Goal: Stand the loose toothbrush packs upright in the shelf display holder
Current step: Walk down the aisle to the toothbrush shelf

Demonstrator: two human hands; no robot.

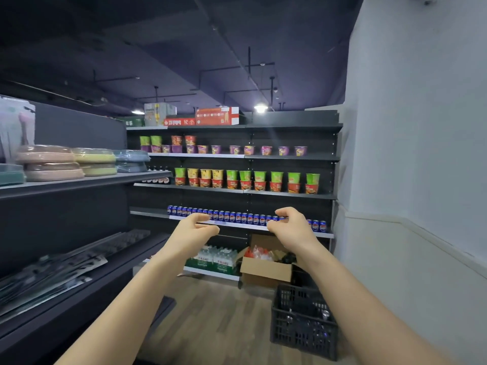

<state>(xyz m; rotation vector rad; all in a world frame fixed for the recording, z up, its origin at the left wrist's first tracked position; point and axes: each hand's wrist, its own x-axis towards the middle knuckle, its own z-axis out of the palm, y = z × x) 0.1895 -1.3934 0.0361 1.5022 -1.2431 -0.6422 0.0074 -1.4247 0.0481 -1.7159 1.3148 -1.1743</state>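
Observation:
Several flat, dark toothbrush packs point(66, 270) lie loose and overlapping on the lower shelf at the left. At the far left of the upper shelf, pale clear packs point(15, 125) stand upright; I cannot make out the holder itself. My left hand point(196, 229) and my right hand point(290, 227) are stretched out in mid-air in the aisle, level with each other. Their fingers are loosely curled and hold nothing. Both hands are well to the right of the loose packs and touch no shelf.
Stacked round lidded dishes point(52, 162) fill the upper left shelf. Ahead, the end shelving point(237, 191) carries cup noodles and blue cans. A cardboard box point(266, 270) and a black plastic crate point(303, 320) stand on the wooden floor at the right, by a white wall.

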